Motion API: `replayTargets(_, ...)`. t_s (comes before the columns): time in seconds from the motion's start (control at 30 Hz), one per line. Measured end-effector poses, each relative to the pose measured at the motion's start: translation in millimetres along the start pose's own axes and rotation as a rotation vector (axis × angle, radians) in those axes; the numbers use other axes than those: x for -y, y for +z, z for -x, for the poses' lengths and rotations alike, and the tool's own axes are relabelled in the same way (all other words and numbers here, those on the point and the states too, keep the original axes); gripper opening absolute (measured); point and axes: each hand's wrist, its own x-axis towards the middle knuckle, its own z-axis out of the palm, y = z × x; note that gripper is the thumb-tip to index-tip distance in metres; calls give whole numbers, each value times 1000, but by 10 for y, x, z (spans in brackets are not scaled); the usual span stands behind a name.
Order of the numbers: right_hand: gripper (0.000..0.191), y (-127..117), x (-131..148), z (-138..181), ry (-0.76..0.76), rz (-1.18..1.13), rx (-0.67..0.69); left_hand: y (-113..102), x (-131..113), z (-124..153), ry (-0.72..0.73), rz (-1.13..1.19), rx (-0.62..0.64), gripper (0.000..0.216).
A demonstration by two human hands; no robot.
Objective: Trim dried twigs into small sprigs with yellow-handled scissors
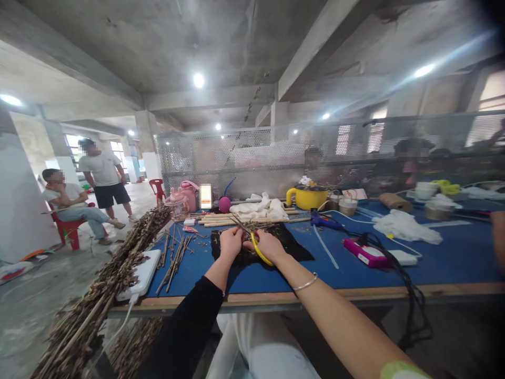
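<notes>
My right hand [269, 245] is closed round a pair of scissors with yellow handles [261, 252]; their blades point up and to the left. Close beside it, my left hand [231, 241] has its fingers pinched together near the blades. What it grips is hidden, though thin dry bits show about the fingertips. Both hands are over a black cloth [295, 247] strewn with dry brown plant scraps. To the left lie several loose dry stems [177, 261].
A large bundle of dried plants [106, 273] runs along the table's left edge, beside a white power bank [144, 273]. Behind the cloth are wooden sticks [221, 221], a white cloth [264, 208] and a yellow pot [311, 198]. A blue glue gun [326, 221] and a magenta box [366, 253] lie right.
</notes>
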Motion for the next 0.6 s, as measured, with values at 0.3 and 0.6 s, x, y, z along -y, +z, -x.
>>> replayTargets(0.3,55,8,-43,-29,34,-47,-24,57,62,-29,-133,214,-10,25)
replayTargets(0.6,47,13,-90,-54,58,-75,-107,23,20,1,-61,58,-26,23)
